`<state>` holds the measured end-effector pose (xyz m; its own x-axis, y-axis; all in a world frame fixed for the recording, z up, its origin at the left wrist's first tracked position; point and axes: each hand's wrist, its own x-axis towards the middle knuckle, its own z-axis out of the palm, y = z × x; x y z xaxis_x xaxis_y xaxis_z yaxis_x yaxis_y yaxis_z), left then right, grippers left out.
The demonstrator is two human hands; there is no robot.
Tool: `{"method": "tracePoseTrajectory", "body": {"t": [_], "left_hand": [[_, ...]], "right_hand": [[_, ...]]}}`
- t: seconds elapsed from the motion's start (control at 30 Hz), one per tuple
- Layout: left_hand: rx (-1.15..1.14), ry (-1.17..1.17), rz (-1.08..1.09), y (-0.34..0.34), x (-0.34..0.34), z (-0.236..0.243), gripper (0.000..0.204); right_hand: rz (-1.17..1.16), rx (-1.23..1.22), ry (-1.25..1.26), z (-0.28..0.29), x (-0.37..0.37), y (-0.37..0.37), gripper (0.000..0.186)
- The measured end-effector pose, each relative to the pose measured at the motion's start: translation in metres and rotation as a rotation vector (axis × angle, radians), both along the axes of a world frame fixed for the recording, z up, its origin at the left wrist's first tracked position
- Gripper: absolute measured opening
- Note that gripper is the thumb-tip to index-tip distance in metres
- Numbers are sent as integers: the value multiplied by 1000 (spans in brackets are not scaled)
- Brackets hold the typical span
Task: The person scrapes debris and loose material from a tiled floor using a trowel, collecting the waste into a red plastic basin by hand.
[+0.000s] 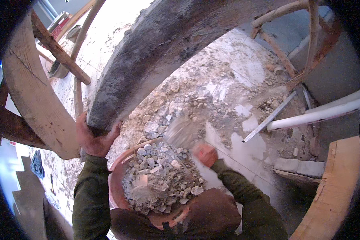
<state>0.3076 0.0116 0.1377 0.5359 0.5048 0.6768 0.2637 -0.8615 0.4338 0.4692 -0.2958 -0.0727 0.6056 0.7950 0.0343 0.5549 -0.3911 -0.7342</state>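
My left hand [95,138] is wrapped round the near end of a broad dark plank [148,56], crusted with grey dust, which slants up to the right. My right hand [206,155] is closed just past the right side of a reddish round basin [117,182]. Beside its fingers, a greyish smear of motion hides what it grips. Broken stones and grey rubble [156,160] fill the basin, which sits close to my knees. More loose rubble [152,127] lies on the floor beyond the rim, under the plank.
Wooden poles [60,52] and a wide curved board [40,92] stand at the left. On the right are white pipes [316,116], a thin metal bar [270,117], pale blocks [300,167] and a wooden beam [330,192]. Dust and debris cover the tiled floor [244,164].
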Motion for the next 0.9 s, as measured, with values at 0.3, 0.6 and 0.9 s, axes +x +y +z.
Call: {"method": "tracePoseTrajectory", "body": {"t": [0.3, 0.6, 0.9], "left_hand": [[25, 79, 94, -10, -1, 12, 76], [90, 29, 96, -1, 1, 2, 76], [200, 78, 128, -4, -1, 14, 77]], "right_hand": [[-127, -645, -503, 102, 112, -59, 31], [-76, -1086, -495, 46, 241, -25, 19], [404, -877, -538, 98, 114, 33, 17]]}}
